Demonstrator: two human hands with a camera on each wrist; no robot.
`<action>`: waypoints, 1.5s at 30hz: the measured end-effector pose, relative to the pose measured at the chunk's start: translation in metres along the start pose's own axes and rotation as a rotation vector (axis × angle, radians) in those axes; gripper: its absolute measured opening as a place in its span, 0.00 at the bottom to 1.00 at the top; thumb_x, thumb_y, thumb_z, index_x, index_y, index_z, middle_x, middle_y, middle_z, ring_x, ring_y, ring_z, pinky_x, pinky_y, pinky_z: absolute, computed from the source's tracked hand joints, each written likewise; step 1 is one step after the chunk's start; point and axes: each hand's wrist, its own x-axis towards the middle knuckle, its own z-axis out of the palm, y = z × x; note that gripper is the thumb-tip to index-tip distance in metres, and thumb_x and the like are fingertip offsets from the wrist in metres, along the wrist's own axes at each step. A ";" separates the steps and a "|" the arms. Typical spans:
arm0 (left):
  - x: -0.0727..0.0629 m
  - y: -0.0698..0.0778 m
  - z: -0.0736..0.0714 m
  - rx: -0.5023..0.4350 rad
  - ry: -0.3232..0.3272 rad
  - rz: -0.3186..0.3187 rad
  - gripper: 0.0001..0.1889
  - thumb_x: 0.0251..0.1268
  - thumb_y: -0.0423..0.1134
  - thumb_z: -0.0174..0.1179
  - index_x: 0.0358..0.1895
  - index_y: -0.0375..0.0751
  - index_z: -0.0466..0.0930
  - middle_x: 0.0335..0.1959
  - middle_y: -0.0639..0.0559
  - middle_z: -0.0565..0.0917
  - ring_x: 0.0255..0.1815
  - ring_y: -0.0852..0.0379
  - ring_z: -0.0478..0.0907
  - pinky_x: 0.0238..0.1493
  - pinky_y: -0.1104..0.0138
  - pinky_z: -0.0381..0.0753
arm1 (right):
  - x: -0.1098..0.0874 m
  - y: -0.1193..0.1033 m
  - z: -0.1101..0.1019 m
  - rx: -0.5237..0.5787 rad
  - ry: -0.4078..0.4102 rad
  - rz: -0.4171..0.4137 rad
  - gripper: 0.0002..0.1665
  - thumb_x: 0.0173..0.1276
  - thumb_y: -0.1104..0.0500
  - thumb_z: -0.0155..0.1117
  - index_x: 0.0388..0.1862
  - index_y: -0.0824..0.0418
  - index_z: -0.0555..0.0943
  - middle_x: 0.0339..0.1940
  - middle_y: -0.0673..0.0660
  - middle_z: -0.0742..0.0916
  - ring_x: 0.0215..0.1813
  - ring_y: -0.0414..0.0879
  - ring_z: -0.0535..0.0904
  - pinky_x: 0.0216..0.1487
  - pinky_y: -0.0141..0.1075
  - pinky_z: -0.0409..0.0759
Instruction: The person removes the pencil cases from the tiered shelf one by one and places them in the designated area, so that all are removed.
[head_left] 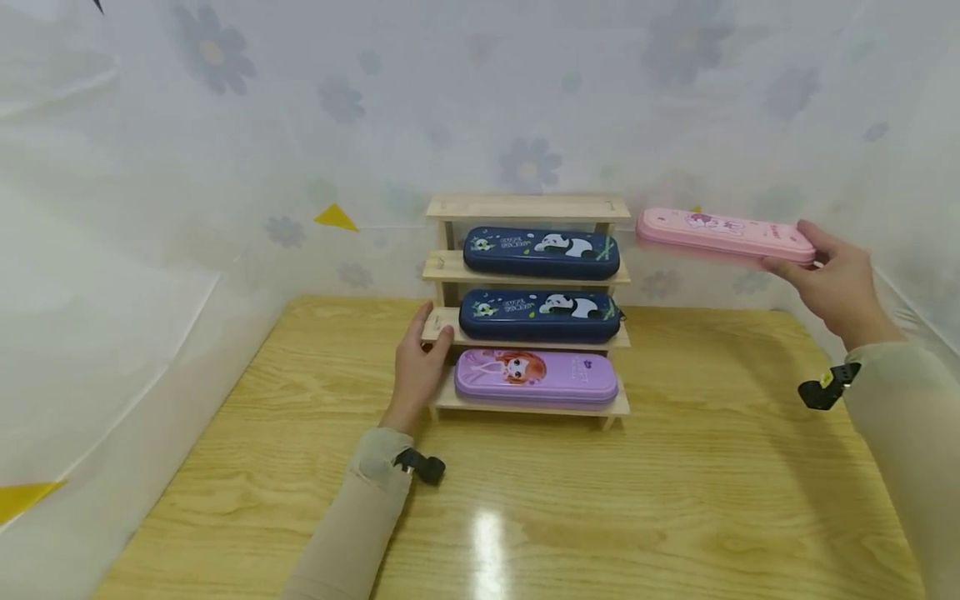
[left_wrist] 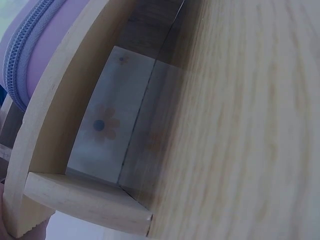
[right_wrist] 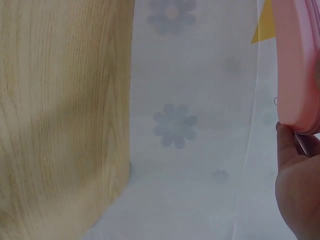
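My right hand (head_left: 840,279) pinches the right end of a pink pencil case (head_left: 723,236), holding it in the air right of a wooden tiered rack (head_left: 525,207). In the right wrist view, thumb and fingers are at the lower end of that case (right_wrist: 297,75). My left hand (head_left: 420,367) grips the rack's left side near its lower tiers. Two dark blue panda pencil cases, an upper one (head_left: 540,252) and a lower one (head_left: 538,316), lie on the middle tiers. On the bottom tier lies a purple pencil case (head_left: 536,377) with a girl's picture.
The rack stands on a wood-grain table (head_left: 525,492) towards its back edge. Behind and beside it hangs a pale sheet (head_left: 450,100) with flower prints and yellow triangles. The rack's top tier is bare wood.
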 end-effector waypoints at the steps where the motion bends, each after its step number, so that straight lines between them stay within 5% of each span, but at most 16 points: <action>1: 0.000 0.000 0.000 0.001 0.002 0.001 0.32 0.73 0.48 0.57 0.76 0.45 0.61 0.72 0.46 0.68 0.66 0.50 0.70 0.66 0.57 0.68 | -0.001 0.003 0.001 -0.007 -0.005 -0.003 0.48 0.70 0.52 0.64 0.81 0.54 0.49 0.80 0.50 0.56 0.72 0.38 0.60 0.48 0.13 0.67; 12: -0.002 0.000 0.000 0.000 0.003 -0.012 0.31 0.73 0.47 0.57 0.76 0.46 0.61 0.72 0.48 0.69 0.64 0.52 0.71 0.65 0.58 0.69 | -0.013 0.030 0.018 -0.082 -0.072 0.009 0.52 0.70 0.44 0.63 0.81 0.56 0.46 0.79 0.63 0.55 0.75 0.49 0.58 0.41 0.12 0.68; 22: 0.000 0.000 0.000 0.006 -0.004 -0.008 0.32 0.73 0.48 0.56 0.76 0.47 0.61 0.73 0.49 0.67 0.67 0.53 0.69 0.67 0.59 0.67 | -0.017 0.049 0.030 -0.085 -0.111 0.018 0.52 0.70 0.45 0.63 0.81 0.59 0.46 0.78 0.67 0.56 0.74 0.49 0.59 0.40 0.12 0.68; 33: -0.001 -0.001 0.000 -0.002 -0.003 0.005 0.31 0.73 0.48 0.56 0.76 0.47 0.61 0.73 0.50 0.67 0.68 0.54 0.68 0.68 0.59 0.67 | -0.019 0.066 0.042 -0.148 -0.152 0.047 0.55 0.68 0.41 0.64 0.80 0.60 0.46 0.78 0.70 0.52 0.76 0.64 0.49 0.37 0.13 0.63; 36: -0.001 -0.002 0.000 0.000 0.003 0.009 0.31 0.73 0.48 0.56 0.76 0.46 0.61 0.73 0.50 0.67 0.69 0.54 0.66 0.68 0.59 0.66 | -0.019 0.073 0.045 -0.157 -0.163 0.053 0.55 0.68 0.39 0.63 0.80 0.60 0.46 0.77 0.71 0.52 0.76 0.66 0.49 0.52 0.20 0.70; 39: -0.001 -0.002 0.000 0.004 0.003 0.010 0.32 0.73 0.48 0.56 0.76 0.45 0.61 0.73 0.50 0.67 0.70 0.53 0.66 0.69 0.59 0.65 | -0.019 0.080 0.049 -0.147 -0.173 0.063 0.56 0.68 0.38 0.62 0.80 0.60 0.45 0.78 0.70 0.51 0.76 0.67 0.47 0.69 0.45 0.64; 42: -0.001 -0.003 0.000 0.004 0.004 0.015 0.32 0.73 0.48 0.57 0.76 0.44 0.61 0.73 0.49 0.67 0.69 0.53 0.67 0.68 0.58 0.66 | -0.020 0.081 0.052 -0.148 -0.172 0.064 0.55 0.69 0.38 0.61 0.80 0.61 0.44 0.78 0.71 0.51 0.76 0.68 0.47 0.68 0.60 0.57; 45: -0.001 -0.002 0.001 0.003 0.006 0.015 0.32 0.73 0.48 0.57 0.76 0.44 0.61 0.73 0.49 0.67 0.69 0.53 0.67 0.68 0.58 0.67 | -0.022 0.079 0.054 -0.157 -0.159 0.053 0.54 0.69 0.39 0.61 0.80 0.62 0.45 0.77 0.73 0.52 0.75 0.69 0.48 0.68 0.59 0.58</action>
